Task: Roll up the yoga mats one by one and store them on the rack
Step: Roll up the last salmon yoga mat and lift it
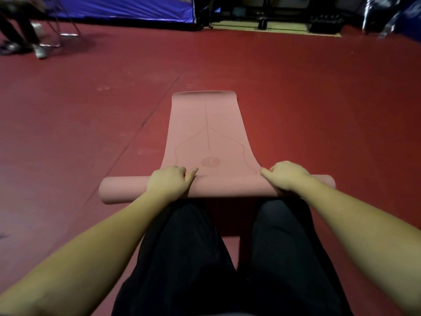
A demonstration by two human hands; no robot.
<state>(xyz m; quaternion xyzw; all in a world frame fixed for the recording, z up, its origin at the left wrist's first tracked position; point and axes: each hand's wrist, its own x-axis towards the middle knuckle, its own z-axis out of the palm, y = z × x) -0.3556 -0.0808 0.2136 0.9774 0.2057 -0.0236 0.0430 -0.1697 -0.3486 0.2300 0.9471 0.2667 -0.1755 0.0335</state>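
A pink yoga mat (207,131) lies on the dark red floor, stretching away from me, its far end slightly curled. Its near end is wound into a thick roll (218,187) lying crosswise just in front of my knees. My left hand (169,182) rests on top of the roll left of centre, its fingers curled over the front of it. My right hand (286,176) sits on the roll right of centre, fingers curled over it the same way. No rack is in view.
Another person's legs and shoes (25,45) stand at the far left beside a metal chair frame (61,34). A blue tarp (123,8) and dark equipment (325,25) line the back wall. Red floor (319,110) spreads on both sides of the mat.
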